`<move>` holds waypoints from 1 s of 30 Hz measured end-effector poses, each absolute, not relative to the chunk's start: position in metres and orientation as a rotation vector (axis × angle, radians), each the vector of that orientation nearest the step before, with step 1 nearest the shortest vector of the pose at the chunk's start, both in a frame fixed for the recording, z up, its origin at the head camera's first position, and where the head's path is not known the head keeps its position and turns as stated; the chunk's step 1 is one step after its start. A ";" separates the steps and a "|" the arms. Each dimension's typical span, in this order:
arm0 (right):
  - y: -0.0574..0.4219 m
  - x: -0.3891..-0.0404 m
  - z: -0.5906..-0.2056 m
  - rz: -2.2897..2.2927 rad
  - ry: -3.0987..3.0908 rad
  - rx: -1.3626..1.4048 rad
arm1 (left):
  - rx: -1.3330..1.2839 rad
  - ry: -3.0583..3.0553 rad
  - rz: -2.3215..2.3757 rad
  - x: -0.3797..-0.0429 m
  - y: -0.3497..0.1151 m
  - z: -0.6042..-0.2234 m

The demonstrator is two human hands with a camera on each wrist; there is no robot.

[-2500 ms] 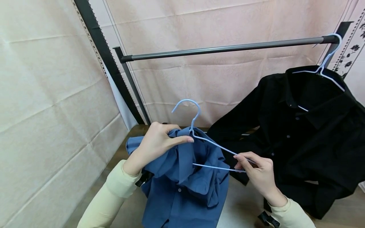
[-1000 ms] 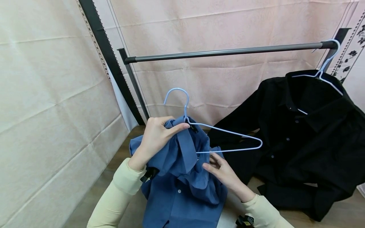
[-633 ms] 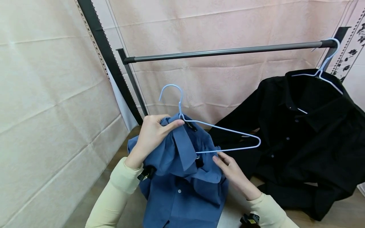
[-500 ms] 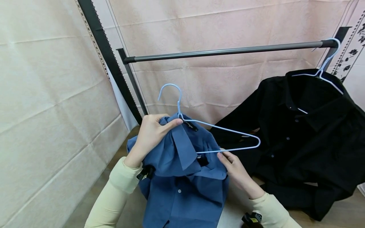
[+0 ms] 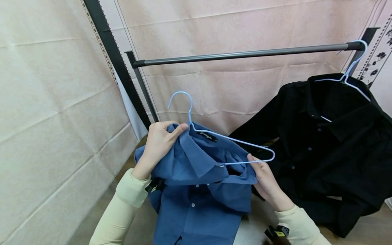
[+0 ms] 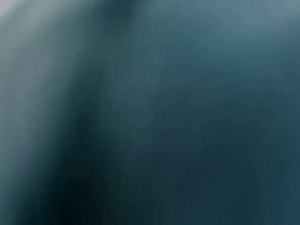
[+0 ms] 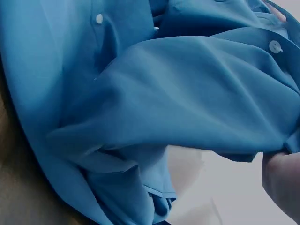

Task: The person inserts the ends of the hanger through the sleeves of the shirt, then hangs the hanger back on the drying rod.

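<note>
A blue button-up shirt (image 5: 202, 204) hangs between my hands in the head view. My left hand (image 5: 160, 141) pinches its collar, thumb on top, beside the neck of a light-blue hanger (image 5: 232, 138). The hanger's left part is hidden inside the shirt, while its right arm sticks out above the cloth. My right hand (image 5: 267, 180) grips the shirt's right shoulder edge near the hanger's right end. In the right wrist view, blue cloth (image 7: 187, 98) drapes from the right hand (image 7: 282, 180). Blurred cloth (image 6: 187, 117) fills the left wrist view.
A dark metal rail (image 5: 245, 56) spans behind the hands. At its right end a black shirt (image 5: 337, 143) hangs on another light-blue hanger (image 5: 352, 63), its sleeve reaching close to my right hand. A cloth-covered wall (image 5: 61, 102) stands at the left.
My right hand has let go of the hanger's end, taken the shirt's edge and pulled it right along the hanger. The collar lies more spread, showing its label. The hanger has moved left and up.
</note>
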State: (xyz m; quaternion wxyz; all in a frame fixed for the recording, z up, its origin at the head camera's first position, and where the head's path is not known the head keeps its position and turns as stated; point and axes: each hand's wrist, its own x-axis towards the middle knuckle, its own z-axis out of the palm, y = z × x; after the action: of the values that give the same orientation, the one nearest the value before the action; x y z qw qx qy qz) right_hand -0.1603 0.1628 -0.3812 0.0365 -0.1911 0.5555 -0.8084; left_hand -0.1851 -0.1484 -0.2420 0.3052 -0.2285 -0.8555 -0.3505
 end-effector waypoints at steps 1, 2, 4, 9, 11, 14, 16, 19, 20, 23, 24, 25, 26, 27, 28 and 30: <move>0.164 -0.160 -0.380 -2.513 1.657 -0.598 | -0.593 -2.266 -0.919 -0.186 -0.149 -0.243; 0.165 -0.160 -0.379 -2.540 1.611 -0.599 | -0.582 -2.268 -0.909 -0.187 -0.150 -0.244; 0.168 -0.159 -0.378 -2.576 1.542 -0.609 | -0.563 -2.277 -0.898 -0.189 -0.153 -0.246; 0.173 -0.156 -0.372 -2.631 1.500 -0.584 | -0.552 -2.326 -0.870 -0.193 -0.159 -0.250; 0.176 -0.156 -0.371 -2.661 1.492 -0.577 | -0.553 -2.349 -0.850 -0.194 -0.163 -0.249; 0.181 -0.157 -0.370 -2.733 1.459 -0.544 | -0.560 -2.387 -0.844 -0.193 -0.169 -0.248; 0.186 -0.158 -0.369 -2.792 1.417 -0.514 | -0.568 -2.416 -0.833 -0.191 -0.174 -0.247; 0.193 -0.158 -0.369 -2.869 1.371 -0.452 | -0.583 -2.473 -0.832 -0.188 -0.182 -0.246; 0.194 -0.158 -0.369 -2.884 1.384 -0.432 | -0.593 -2.491 -0.831 -0.187 -0.185 -0.246; 0.199 -0.158 -0.368 -2.916 1.378 -0.415 | -0.634 -2.529 -0.853 -0.184 -0.192 -0.247; 0.199 -0.158 -0.368 -2.923 1.404 -0.402 | -0.655 -2.529 -0.864 -0.184 -0.194 -0.248; 0.200 -0.158 -0.368 -2.928 1.409 -0.405 | -0.675 -2.526 -0.876 -0.183 -0.196 -0.249; 0.200 -0.158 -0.368 -2.934 1.412 -0.405 | -0.693 -2.518 -0.888 -0.183 -0.198 -0.249; 0.200 -0.158 -0.367 -2.938 1.422 -0.406 | -0.708 -2.504 -0.900 -0.183 -0.199 -0.250; 0.201 -0.158 -0.367 -2.941 1.431 -0.410 | -0.723 -2.483 -0.901 -0.183 -0.200 -0.251; 0.200 -0.157 -0.367 -2.936 1.485 -0.399 | -0.756 -2.428 -0.888 -0.183 -0.200 -0.252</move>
State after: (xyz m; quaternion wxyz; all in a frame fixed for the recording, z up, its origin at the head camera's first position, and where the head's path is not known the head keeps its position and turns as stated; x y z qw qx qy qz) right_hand -0.1567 0.2002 -0.3670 -0.0861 -0.1199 0.4464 -0.8826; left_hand -0.1825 -0.2004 -0.2517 0.2221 -0.2735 -0.8789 -0.3216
